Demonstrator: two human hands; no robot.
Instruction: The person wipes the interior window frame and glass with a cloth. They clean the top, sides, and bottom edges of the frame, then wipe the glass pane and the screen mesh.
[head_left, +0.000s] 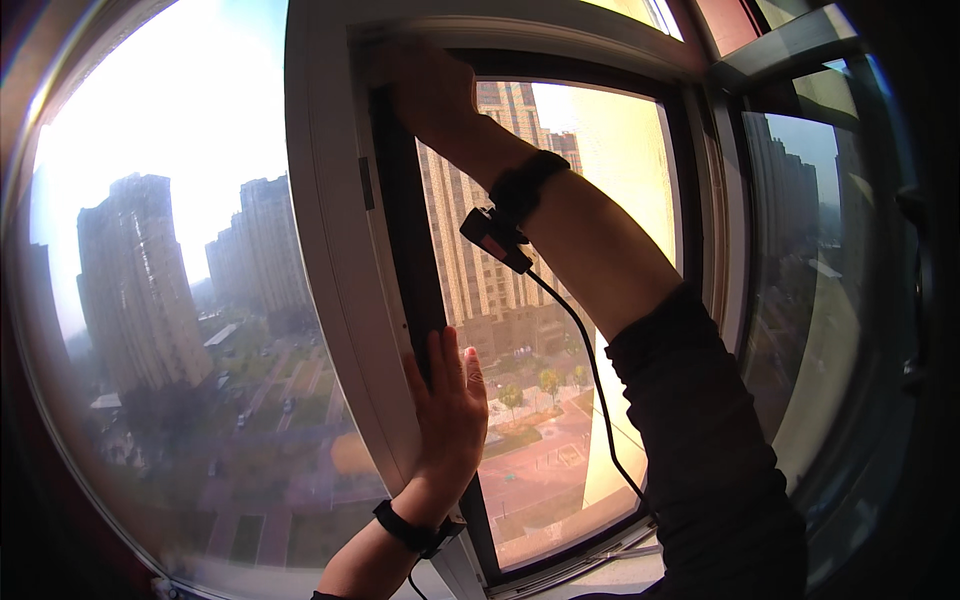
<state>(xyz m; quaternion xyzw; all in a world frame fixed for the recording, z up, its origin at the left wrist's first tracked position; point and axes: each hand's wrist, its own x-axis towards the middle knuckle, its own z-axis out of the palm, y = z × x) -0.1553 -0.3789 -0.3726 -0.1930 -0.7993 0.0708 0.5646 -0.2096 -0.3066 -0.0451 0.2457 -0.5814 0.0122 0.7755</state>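
A dark-framed panel (411, 255), apparently a fine-mesh window screen, fills a pale window frame (326, 172). At its upper left corner is my right hand (431, 90), bent over with the knuckles outward. Shadow and blur hide its fingertips, so whether it grips the frame is unclear. My left hand (450, 405) lies lower down against the panel's left bar, holding nothing, its fingers stretched upward and slightly apart. Each wrist wears a black strap, and a small black device (495, 240) hangs at the right one with a cable (596, 367) running down.
Left of the pale frame is a large glass pane (262, 420), with tall buildings and ground far below. On the right, an opened window sash (787, 285) stands at an angle and reflects buildings. A sill (630, 566) runs beneath the panel.
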